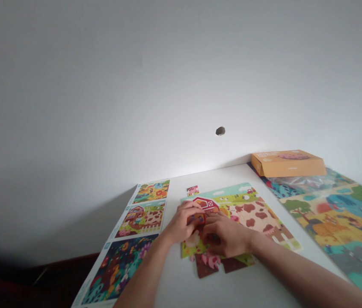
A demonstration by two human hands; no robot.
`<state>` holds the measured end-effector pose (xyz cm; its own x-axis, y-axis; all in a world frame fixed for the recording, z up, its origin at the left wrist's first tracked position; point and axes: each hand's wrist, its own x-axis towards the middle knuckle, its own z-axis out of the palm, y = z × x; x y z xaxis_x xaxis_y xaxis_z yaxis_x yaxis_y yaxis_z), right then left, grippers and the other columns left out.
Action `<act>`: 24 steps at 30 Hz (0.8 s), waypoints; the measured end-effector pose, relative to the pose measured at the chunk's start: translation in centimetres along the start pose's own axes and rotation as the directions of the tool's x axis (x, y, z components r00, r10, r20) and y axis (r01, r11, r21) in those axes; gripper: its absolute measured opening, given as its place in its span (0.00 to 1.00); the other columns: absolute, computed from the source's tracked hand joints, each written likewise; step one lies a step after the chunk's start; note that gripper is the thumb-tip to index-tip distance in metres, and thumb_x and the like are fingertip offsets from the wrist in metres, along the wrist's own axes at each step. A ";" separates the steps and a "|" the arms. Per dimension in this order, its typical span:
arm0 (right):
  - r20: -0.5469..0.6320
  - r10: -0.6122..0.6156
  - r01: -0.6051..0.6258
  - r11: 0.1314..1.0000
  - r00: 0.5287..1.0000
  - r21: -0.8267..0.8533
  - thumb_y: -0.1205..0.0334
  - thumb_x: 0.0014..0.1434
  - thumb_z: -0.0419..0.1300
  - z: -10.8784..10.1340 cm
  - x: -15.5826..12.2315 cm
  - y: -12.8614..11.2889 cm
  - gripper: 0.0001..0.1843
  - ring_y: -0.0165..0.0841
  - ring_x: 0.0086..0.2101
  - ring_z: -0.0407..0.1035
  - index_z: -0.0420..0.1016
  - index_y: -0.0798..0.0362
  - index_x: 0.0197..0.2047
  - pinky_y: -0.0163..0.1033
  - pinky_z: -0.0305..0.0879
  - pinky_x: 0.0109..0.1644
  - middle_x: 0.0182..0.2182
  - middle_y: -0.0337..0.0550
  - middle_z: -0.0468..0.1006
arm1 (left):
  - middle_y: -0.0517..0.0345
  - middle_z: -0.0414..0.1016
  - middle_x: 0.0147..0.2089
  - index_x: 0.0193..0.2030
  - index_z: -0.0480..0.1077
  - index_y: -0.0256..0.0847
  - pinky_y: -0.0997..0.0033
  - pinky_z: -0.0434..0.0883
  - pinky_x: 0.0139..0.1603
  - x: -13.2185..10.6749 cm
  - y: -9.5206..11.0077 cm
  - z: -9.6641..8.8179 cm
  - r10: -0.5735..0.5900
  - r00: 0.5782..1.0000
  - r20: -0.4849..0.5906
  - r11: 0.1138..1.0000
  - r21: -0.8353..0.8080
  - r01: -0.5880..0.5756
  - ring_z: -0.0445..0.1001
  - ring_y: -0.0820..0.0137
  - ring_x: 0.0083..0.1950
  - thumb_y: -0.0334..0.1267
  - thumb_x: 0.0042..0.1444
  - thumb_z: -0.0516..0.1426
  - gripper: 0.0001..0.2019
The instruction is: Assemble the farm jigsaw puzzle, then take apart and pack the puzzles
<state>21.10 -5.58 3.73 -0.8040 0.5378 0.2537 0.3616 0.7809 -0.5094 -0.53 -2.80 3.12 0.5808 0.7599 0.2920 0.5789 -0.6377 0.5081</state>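
Both hands are on the farm puzzle (251, 209), which lies flat in the middle of the white, smooth table (200, 286). The puzzle is thin card with knobby edges, and it shows a red barn and a cow with brown spots. The left hand (182, 222) has bent fingers, close together, with the tips down on a small reddish piece (197, 219) (I cannot tell if they pinch it). The right hand (227, 236) lies palm down just beside it, fingers side by side, pressed flat on the pieces. One little loose piece (193, 189) sits apart, behind the puzzle. On the left lies a long shiny picture sheet (136, 226). On the right is a big bright puzzle (338, 218), with a flat orange cardboard box (288, 164) on its far end.
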 end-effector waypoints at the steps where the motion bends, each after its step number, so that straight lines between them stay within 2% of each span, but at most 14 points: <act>1: 0.016 -0.010 0.011 1.000 1.000 -0.004 0.59 0.48 0.66 -0.1 0.0 -0.2 0.09 0.36 0.39 0.67 0.74 0.52 0.32 0.40 0.59 0.49 0.35 0.42 0.76 | 0.52 0.72 0.53 0.49 0.74 0.45 0.58 0.61 0.62 0.1 -0.4 0.2 -0.036 0.997 -0.062 0.999 0.033 0.038 0.65 0.62 0.57 0.32 0.59 0.53 0.15; 4: 0.076 -0.054 0.055 0.998 0.996 -0.019 0.52 0.44 0.69 -0.6 -0.1 -0.8 0.18 0.39 0.42 0.67 0.74 0.52 0.37 0.43 0.57 0.52 0.40 0.44 0.75 | 0.54 0.67 0.62 0.56 0.70 0.48 0.51 0.58 0.63 0.3 -1.6 0.9 -0.162 0.969 -0.185 0.963 0.184 0.196 0.60 0.58 0.62 0.35 0.61 0.52 0.18; 6: 0.097 -0.061 0.065 0.997 0.993 -0.030 0.50 0.41 0.70 -0.8 -0.1 -1.2 0.24 0.40 0.44 0.66 0.74 0.52 0.40 0.44 0.57 0.52 0.44 0.46 0.74 | 0.57 0.63 0.66 0.59 0.68 0.49 0.48 0.56 0.63 0.4 -2.3 1.2 -0.228 0.955 -0.187 0.925 0.263 0.273 0.58 0.55 0.64 0.39 0.60 0.53 0.20; 8: 0.104 -0.052 0.055 0.998 0.993 -0.025 0.51 0.41 0.70 -0.7 -0.1 -1.5 0.25 0.40 0.43 0.66 0.74 0.53 0.41 0.43 0.58 0.50 0.44 0.47 0.73 | 0.58 0.63 0.67 0.60 0.67 0.50 0.49 0.56 0.63 0.4 -2.8 1.5 -0.260 0.950 -0.173 0.905 0.299 0.302 0.58 0.55 0.64 0.41 0.60 0.53 0.20; 11: 0.095 -0.060 0.056 0.997 0.994 0.043 0.54 0.39 0.71 -0.3 -0.1 -1.6 0.24 0.37 0.41 0.66 0.73 0.53 0.40 0.39 0.59 0.46 0.41 0.44 0.73 | 0.58 0.63 0.66 0.60 0.67 0.51 0.51 0.56 0.62 0.4 -3.0 1.7 -0.272 0.948 -0.166 0.896 0.315 0.312 0.59 0.56 0.63 0.42 0.60 0.53 0.20; 13: 0.063 -0.040 0.032 0.992 0.997 0.123 0.58 0.42 0.69 -0.1 -0.1 -1.3 0.21 0.34 0.37 0.66 0.72 0.52 0.40 0.36 0.60 0.43 0.36 0.40 0.74 | 0.57 0.63 0.67 0.60 0.66 0.51 0.50 0.57 0.61 0.4 -3.1 1.7 -0.285 0.944 -0.164 0.888 0.327 0.325 0.59 0.56 0.62 0.42 0.60 0.53 0.20; 16: -0.085 0.143 -0.124 0.972 0.986 0.200 0.64 0.54 0.60 -0.2 -0.1 0.0 0.09 0.29 0.30 0.64 0.70 0.52 0.40 0.32 0.58 0.36 0.31 0.37 0.73 | 0.58 0.62 0.67 0.61 0.66 0.51 0.51 0.57 0.60 0.4 -2.9 1.8 -0.293 0.943 -0.157 0.879 0.343 0.331 0.59 0.55 0.62 0.44 0.61 0.52 0.21; 17: -0.165 0.239 -0.207 0.959 0.957 0.194 0.65 0.57 0.57 -0.3 0.0 0.7 0.06 0.29 0.30 0.64 0.69 0.52 0.40 0.32 0.57 0.35 0.31 0.37 0.73 | 0.58 0.62 0.67 0.61 0.65 0.51 0.51 0.57 0.60 0.4 -2.8 1.8 -0.297 0.941 -0.160 0.878 0.342 0.335 0.59 0.55 0.62 0.44 0.61 0.52 0.21; 19: -0.316 0.424 -0.402 0.906 0.849 0.136 0.65 0.59 0.55 -0.5 0.1 2.2 0.06 0.30 0.31 0.65 0.71 0.53 0.40 0.34 0.57 0.37 0.30 0.39 0.74 | 0.57 0.63 0.66 0.62 0.64 0.51 0.53 0.57 0.60 0.6 -2.5 1.6 -0.312 0.936 -0.163 0.877 0.330 0.350 0.59 0.55 0.62 0.43 0.60 0.53 0.23; 21: -0.389 0.535 -0.555 0.829 0.750 0.070 0.63 0.59 0.56 -0.5 0.2 3.6 0.07 0.33 0.34 0.65 0.73 0.53 0.40 0.36 0.56 0.39 0.30 0.42 0.75 | 0.56 0.64 0.65 0.64 0.61 0.52 0.54 0.59 0.59 1.1 -2.2 1.3 -0.333 0.931 -0.148 0.873 0.326 0.363 0.61 0.55 0.61 0.42 0.59 0.54 0.25; 22: -0.401 0.560 -0.594 0.803 0.725 0.047 0.62 0.58 0.58 -0.4 0.2 4.2 0.07 0.35 0.35 0.66 0.74 0.53 0.39 0.37 0.56 0.41 0.31 0.43 0.75 | 0.55 0.66 0.63 0.64 0.60 0.53 0.54 0.60 0.58 1.5 -2.2 1.1 -0.348 0.928 -0.134 0.866 0.334 0.373 0.62 0.54 0.60 0.42 0.58 0.55 0.26; 24: -0.421 0.573 -0.628 0.778 0.703 0.010 0.60 0.57 0.59 -0.2 0.3 4.9 0.07 0.37 0.38 0.65 0.75 0.52 0.38 0.40 0.55 0.44 0.33 0.45 0.75 | 0.54 0.70 0.58 0.63 0.62 0.54 0.54 0.61 0.55 2.7 -2.3 0.6 -0.390 0.912 -0.125 0.838 0.361 0.408 0.64 0.54 0.57 0.43 0.58 0.55 0.25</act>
<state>22.71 -1.49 1.44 -0.1597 0.9594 0.2323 0.7815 0.2666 -0.5641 0.08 0.60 2.27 0.2322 0.9578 0.1694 0.9291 -0.2700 0.2528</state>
